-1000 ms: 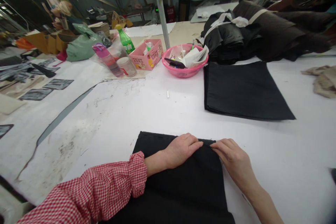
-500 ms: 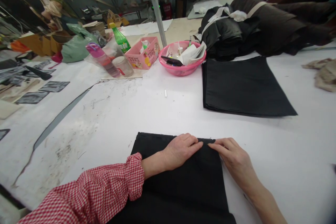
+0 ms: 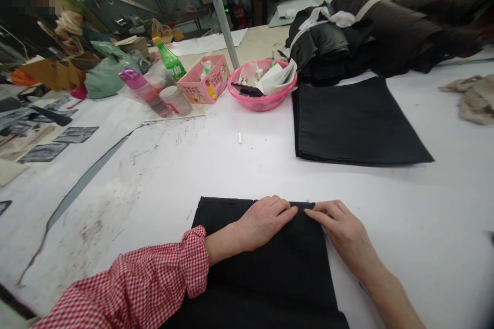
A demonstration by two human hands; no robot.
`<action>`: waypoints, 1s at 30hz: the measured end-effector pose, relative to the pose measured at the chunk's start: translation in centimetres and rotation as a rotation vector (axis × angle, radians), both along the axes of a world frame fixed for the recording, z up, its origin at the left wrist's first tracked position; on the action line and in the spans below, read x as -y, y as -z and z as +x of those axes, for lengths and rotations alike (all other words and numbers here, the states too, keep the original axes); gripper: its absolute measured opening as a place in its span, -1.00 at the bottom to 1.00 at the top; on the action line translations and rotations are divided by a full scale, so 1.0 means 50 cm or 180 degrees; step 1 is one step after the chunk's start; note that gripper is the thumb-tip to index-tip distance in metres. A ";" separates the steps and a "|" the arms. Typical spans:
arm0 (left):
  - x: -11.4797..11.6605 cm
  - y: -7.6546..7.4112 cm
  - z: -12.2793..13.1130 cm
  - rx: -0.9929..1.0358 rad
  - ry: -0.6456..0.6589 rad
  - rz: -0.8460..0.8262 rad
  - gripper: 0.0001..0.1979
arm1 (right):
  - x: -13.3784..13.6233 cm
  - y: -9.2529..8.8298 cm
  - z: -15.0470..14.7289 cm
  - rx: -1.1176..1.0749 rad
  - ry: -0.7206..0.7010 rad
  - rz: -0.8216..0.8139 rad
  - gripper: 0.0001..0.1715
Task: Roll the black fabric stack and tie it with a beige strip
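Observation:
A piece of black fabric (image 3: pixel 270 267) lies on the white tabletop in front of me, its far edge folded into a narrow strip. My left hand (image 3: pixel 266 221) rests over that far edge, fingers curled around it with the thumb on top. At the far right corner my right hand (image 3: pixel 341 226) pinches the same edge between thumb and fingers. The two thumbs point toward each other with a small gap of fabric between them. A red checked sleeve (image 3: pixel 154 282) covers my left forearm.
Farther back lies a stack of black fabric pieces (image 3: pixel 358 123). Left of it stands a pink basin (image 3: pixel 262 102) holding papers and a phone, beside a pink box (image 3: pixel 206 87), a jar (image 3: pixel 175 100) and a green bottle (image 3: pixel 170 61). A white chalk stick (image 3: pixel 240 138) lies mid-table.
The view has shifted slightly, so the background things sit a little farther left. Both hands keep the same hold on the fabric's far edge.

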State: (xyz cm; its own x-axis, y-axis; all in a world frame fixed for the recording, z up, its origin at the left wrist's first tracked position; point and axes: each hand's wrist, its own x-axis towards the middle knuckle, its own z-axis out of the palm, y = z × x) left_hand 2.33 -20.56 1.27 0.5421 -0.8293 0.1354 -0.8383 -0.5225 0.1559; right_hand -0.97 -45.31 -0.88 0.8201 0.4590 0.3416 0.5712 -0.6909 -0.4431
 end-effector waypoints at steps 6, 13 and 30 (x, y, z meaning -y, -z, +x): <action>0.006 0.002 -0.002 0.0198 0.0066 0.0148 -0.63 | -0.002 -0.005 -0.001 0.0035 -0.0018 -0.0083 -0.60; 0.021 -0.014 -0.004 0.0605 0.0273 0.0490 -0.64 | -0.008 -0.018 -0.003 0.0081 -0.0047 -0.0110 -0.59; 0.027 -0.031 -0.002 0.0458 0.0326 0.0652 -0.59 | 0.011 0.007 0.000 0.0043 0.0286 0.0343 -0.80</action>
